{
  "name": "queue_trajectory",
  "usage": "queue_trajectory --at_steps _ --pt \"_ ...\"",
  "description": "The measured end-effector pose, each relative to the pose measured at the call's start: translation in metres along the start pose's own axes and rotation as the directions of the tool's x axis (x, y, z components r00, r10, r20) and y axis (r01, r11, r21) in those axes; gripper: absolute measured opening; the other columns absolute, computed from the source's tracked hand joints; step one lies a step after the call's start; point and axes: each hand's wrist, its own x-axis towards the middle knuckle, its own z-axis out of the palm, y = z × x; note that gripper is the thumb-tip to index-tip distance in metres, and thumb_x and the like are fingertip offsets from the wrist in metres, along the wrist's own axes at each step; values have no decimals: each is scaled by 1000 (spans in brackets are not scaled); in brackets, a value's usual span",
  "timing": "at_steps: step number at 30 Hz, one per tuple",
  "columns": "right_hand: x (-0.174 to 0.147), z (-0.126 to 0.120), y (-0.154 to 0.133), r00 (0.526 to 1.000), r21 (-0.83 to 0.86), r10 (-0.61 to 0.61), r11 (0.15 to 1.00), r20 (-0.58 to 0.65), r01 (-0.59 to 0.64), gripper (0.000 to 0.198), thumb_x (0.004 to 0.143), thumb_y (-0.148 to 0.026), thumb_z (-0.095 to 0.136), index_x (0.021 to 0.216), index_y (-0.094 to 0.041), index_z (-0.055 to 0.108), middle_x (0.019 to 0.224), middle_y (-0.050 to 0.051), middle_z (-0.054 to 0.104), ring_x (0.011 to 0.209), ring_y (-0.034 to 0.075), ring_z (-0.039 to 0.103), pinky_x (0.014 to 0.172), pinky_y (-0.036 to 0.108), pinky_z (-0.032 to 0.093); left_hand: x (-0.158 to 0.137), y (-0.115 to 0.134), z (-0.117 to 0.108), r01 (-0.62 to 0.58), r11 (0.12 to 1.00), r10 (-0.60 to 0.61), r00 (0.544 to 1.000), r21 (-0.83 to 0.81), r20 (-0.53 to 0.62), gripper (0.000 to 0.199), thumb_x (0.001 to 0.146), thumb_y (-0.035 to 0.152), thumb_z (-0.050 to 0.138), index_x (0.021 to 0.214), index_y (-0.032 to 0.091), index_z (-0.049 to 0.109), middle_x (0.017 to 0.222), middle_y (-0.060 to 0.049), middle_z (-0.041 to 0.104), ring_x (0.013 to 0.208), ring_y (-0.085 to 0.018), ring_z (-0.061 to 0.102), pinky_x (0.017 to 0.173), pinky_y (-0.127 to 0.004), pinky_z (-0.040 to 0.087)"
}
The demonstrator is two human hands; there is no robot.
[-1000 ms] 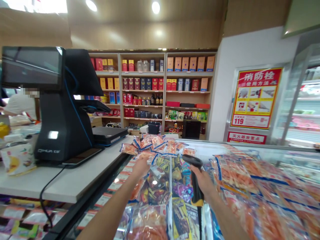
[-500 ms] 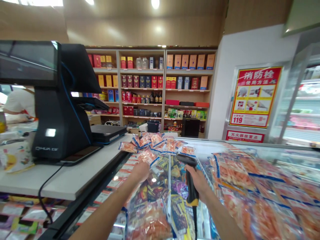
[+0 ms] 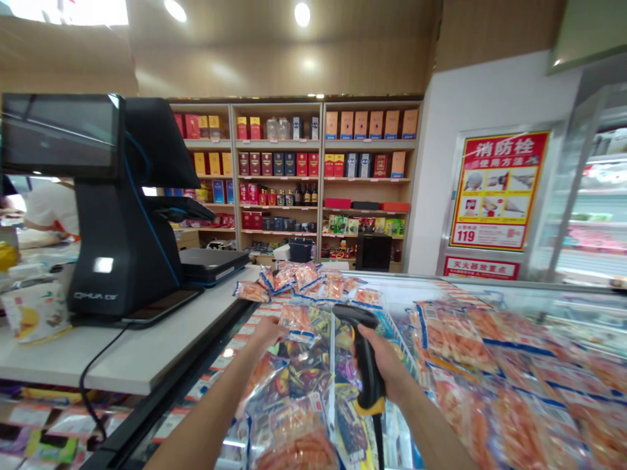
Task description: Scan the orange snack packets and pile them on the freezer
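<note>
My left hand (image 3: 270, 331) is closed on the left edge of a clear plastic food packet (image 3: 296, 318) with orange contents and a blue border. In my right hand (image 3: 379, 356) is a black and yellow barcode scanner (image 3: 368, 365), its head (image 3: 353, 316) tilted toward that packet and its cable hanging down. Both hands are above the glass-topped freezer. Just beyond them lies a pile of similar packets (image 3: 306, 277). A larger bag of the orange food (image 3: 294, 434) rests nearest to me, between my forearms.
On the left, a white counter (image 3: 206, 326) carries a black checkout terminal (image 3: 122, 241) with a flat scale plate (image 3: 213, 263). Many large food bags (image 3: 509, 365) cover the right side. Behind stand shelves of boxes (image 3: 279, 163). A person's white sleeve (image 3: 51, 209) shows at far left.
The packet in my left hand has turned flatter toward the scanner, and the hand has shifted slightly left. My right hand has brought the scanner a little left, closer to the packet.
</note>
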Motion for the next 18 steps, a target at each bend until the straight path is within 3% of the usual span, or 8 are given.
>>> queue_trajectory --at_steps 8,14,18 --pt "-9 11 0 992 80 53 995 114 -62 33 64 -46 48 72 -14 52 48 -2 54 35 7 46 31 18 35 -13 22 17 -70 946 49 996 -317 -73 27 76 25 43 101 13 45 86 -3 54 68 -10 54 57 -26 46" --pt "-13 12 -4 982 21 138 990 129 -142 35 68 -45 42 76 -12 53 36 -2 48 29 8 44 30 17 33 -18 29 26 -106 921 69 991 -375 -111 25 72 16 48 97 12 46 75 -2 58 58 -8 55 53 -21 46" --pt "-11 9 -3 986 65 96 992 135 -105 34 66 -45 44 73 -13 52 42 -2 51 32 8 46 31 17 33 -22 31 28 -132 920 95 988 -370 -118 33 64 5 50 95 13 47 64 1 58 57 -9 57 51 -17 43"
